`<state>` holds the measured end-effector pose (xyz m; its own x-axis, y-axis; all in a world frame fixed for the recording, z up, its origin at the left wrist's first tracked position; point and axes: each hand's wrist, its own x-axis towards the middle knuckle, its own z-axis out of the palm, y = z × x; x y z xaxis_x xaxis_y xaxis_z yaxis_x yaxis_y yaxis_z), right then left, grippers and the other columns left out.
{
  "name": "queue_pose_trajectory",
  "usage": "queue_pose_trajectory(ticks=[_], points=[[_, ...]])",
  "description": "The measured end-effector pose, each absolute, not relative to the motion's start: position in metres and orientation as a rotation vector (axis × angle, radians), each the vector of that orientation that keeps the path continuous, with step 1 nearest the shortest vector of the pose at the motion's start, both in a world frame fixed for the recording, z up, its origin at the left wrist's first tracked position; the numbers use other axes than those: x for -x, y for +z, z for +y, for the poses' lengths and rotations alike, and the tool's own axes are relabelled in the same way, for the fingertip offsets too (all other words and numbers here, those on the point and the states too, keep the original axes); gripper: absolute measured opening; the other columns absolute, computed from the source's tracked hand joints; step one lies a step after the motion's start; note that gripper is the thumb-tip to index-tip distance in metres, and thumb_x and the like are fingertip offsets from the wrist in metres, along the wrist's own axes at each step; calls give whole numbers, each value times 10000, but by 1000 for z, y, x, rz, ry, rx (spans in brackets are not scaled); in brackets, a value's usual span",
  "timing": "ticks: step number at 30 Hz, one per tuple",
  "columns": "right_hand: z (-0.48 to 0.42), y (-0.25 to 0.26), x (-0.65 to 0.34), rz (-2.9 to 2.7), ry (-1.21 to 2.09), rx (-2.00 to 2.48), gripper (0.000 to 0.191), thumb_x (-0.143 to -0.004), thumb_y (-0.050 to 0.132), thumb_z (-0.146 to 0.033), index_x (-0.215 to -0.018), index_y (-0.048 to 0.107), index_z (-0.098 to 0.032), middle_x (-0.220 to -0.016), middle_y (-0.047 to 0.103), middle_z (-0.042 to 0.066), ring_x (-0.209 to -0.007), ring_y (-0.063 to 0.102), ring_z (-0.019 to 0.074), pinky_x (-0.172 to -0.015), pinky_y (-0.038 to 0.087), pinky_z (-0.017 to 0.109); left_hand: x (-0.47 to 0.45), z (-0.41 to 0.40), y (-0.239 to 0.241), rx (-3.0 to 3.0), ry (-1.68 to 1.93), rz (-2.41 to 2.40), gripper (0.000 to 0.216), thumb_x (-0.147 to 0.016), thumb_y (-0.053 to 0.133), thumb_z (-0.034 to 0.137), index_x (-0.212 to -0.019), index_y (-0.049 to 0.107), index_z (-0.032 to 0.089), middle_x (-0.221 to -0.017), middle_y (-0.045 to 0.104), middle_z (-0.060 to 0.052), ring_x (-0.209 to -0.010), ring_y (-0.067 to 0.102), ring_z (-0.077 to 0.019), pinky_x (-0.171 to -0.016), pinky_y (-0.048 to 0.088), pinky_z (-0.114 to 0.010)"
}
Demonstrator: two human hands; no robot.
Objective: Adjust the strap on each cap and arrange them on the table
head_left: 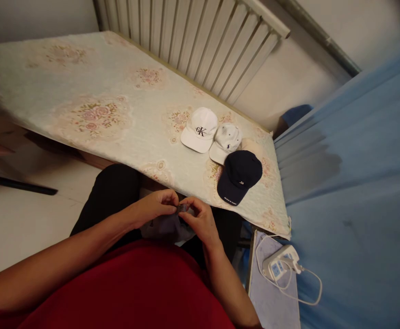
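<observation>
In my lap lies a grey cap (165, 227), mostly hidden by my hands and red shirt. My left hand (160, 204) pinches the end of its small dark strap (182, 208) between thumb and fingertips. Close beside it, my right hand (200, 219) pinches the same strap from the other side, fingertips almost touching. On the flowered cover beyond sit a white cap (200, 128) with black letters, an off-white cap (228, 138) with a small dark emblem, and a navy cap (243, 171), grouped together. Behind them a pale beige shape (252, 145) shows partly.
The bed (145, 109) with its flowered cover spans the view ahead, its near edge at my knees. A radiator (200, 41) stands behind it. At right hang blue curtains (350, 196). A power strip (280, 262) with a looping white cable rests on a small table (271, 301).
</observation>
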<state>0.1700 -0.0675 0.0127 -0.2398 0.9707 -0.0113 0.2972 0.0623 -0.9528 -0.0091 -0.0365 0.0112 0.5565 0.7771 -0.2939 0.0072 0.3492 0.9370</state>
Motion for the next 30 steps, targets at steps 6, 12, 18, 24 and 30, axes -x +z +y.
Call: queue_pose_trajectory(ticks=[6, 12, 18, 24, 30], points=[[-68, 13, -169, -1622, 1200, 1284, 133, -729, 657, -213, -862, 649, -218, -807, 607, -6, -784, 552, 158, -758, 438, 271, 11, -38, 13, -1128, 567, 854, 200, -651, 644, 309, -759, 533, 182, -770, 566, 19, -746, 512, -149, -698, 362, -275], [-69, 13, -169, -1606, 1207, 1279, 137, -738, 661, -238, -873, 646, -219, -817, 615, -2, -782, 556, 161, -743, 441, 269, 13, -40, 16, -1109, 520, 849, 244, -710, 618, 406, -775, 559, 178, -746, 562, 12, -685, 496, -142, -637, 348, -263], [-71, 12, -167, -1621, 1191, 1272, 137, -736, 645, -224, -873, 640, -225, -818, 603, 2, -788, 552, 165, -755, 443, 282, 11, -42, 16, -1115, 516, 843, 201, -702, 596, 370, -734, 535, 181, -711, 525, 19, -643, 454, -129, -598, 325, -252], [-72, 14, -169, -1616, 1177, 1302, 143, -722, 630, -210, -864, 639, -219, -785, 590, 0, -750, 541, 160, -715, 443, 269, 15, -39, 22, -1158, 494, 864, 104, -639, 545, 275, -638, 482, 192, -661, 487, 26, -631, 426, -131, -572, 312, -246], [-73, 14, -170, -1612, 1190, 1296, 138, -710, 628, -183, -843, 634, -217, -765, 585, -13, -713, 525, 142, -678, 424, 251, 19, -36, 24, -1190, 457, 847, 101, -613, 532, 260, -608, 462, 188, -644, 470, 30, -616, 403, -123, -561, 302, -242]])
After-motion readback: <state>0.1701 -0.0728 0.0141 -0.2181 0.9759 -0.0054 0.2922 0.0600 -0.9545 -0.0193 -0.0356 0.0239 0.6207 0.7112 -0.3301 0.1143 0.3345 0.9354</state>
